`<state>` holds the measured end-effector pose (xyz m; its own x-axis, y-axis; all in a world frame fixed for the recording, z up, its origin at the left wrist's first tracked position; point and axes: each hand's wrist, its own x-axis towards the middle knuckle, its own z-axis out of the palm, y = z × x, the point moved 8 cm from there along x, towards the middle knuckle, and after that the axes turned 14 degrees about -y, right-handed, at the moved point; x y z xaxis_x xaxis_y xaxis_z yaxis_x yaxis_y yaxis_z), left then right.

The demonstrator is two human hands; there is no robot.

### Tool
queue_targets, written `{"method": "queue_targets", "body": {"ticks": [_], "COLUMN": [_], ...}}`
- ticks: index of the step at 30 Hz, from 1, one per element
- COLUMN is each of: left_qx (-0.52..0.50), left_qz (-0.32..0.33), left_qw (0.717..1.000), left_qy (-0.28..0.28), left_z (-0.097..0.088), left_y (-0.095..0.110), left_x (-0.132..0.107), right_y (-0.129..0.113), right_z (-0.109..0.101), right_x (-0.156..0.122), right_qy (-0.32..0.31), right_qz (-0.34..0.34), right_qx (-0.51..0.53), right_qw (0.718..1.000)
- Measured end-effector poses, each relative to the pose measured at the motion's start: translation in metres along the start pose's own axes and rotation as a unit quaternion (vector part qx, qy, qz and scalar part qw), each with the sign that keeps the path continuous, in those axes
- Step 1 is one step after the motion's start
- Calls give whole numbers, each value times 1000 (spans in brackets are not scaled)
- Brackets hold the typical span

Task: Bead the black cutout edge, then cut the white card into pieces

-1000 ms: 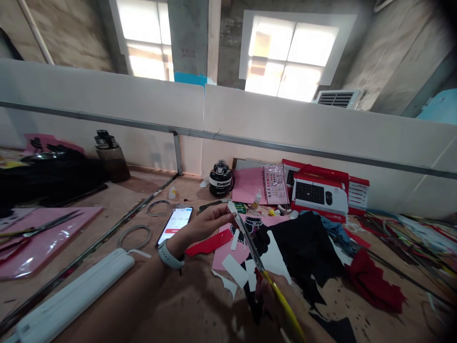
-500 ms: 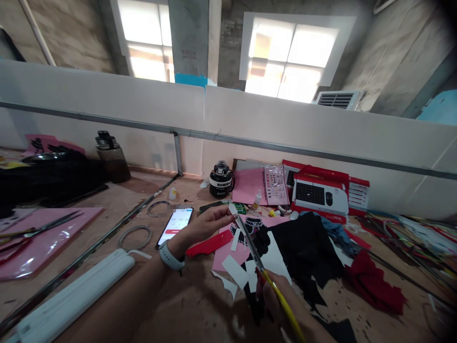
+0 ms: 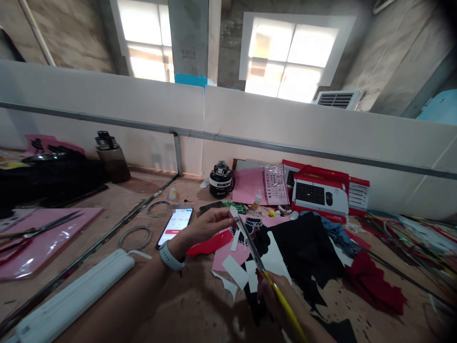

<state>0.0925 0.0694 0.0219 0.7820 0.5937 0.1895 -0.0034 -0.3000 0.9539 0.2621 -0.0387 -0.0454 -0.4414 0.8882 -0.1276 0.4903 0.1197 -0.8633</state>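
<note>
So my left hand [image 3: 209, 224] has thumb and fingers pinched together on a narrow white strip [image 3: 233, 211], held up over the clutter in front of me. My right hand [image 3: 271, 293] is wrapped around the yellow handle of long scissors [image 3: 255, 253], though the fingers underneath are pretty dark. The scissor tips are right up at the strip; can't tell if the blades are actually biting it.

Just below that there's a pink sheet [image 3: 221, 259] with white scraps [image 3: 235, 270] partly over it, a red cutout [image 3: 210, 243] by my left wrist, and a big piece of black fabric [image 3: 305, 245] to the right. My phone [image 3: 175, 226] lies left of my hand with a timer running on screen.

Containers, going back: a clear little dropper bottle [image 3: 257, 200], contents too small to make out. A chunky black bottle [image 3: 219, 185] stands upright with its lid on, can't see inside. Left of it is a tiny white-and-yellow bottle [image 3: 172, 194]. Further left, a tall tinted bottle [image 3: 113, 164], capped, looks darker in its lower part. Back right, a red-and-white box [image 3: 319, 196] with a keyboard and mouse printed on it, insides hidden.
</note>
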Motion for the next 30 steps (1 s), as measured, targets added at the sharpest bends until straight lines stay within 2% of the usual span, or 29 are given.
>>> {"method": "queue_targets", "body": {"ticks": [4, 11, 16, 21, 25, 30], "left_qx": [-8, -34, -39, -45, -50, -50], "left_qz": [-5, -2, -9, -8, -9, -1], "left_qw": [1000, 999, 999, 999, 999, 999], "left_qy": [2, -10, -13, -2, -1, -2], "left_z": [0, 5, 7, 8, 10, 13], "left_y": [-1, -8, -14, -14, -11, -7], "left_x": [0, 2, 4, 3, 4, 5], "right_y": [1, 1, 23, 51, 49, 50], "right_z": [0, 0, 3, 8, 8, 7], "right_x": [-1, 1, 6, 20, 21, 20], "right_qy": [16, 0, 24, 9, 5, 17], "right_qz": [-4, -16, 3, 24, 0, 12], "right_qx": [4, 4, 0, 0, -13, -34], "right_qw": [1000, 1000, 1000, 1000, 1000, 999]}}
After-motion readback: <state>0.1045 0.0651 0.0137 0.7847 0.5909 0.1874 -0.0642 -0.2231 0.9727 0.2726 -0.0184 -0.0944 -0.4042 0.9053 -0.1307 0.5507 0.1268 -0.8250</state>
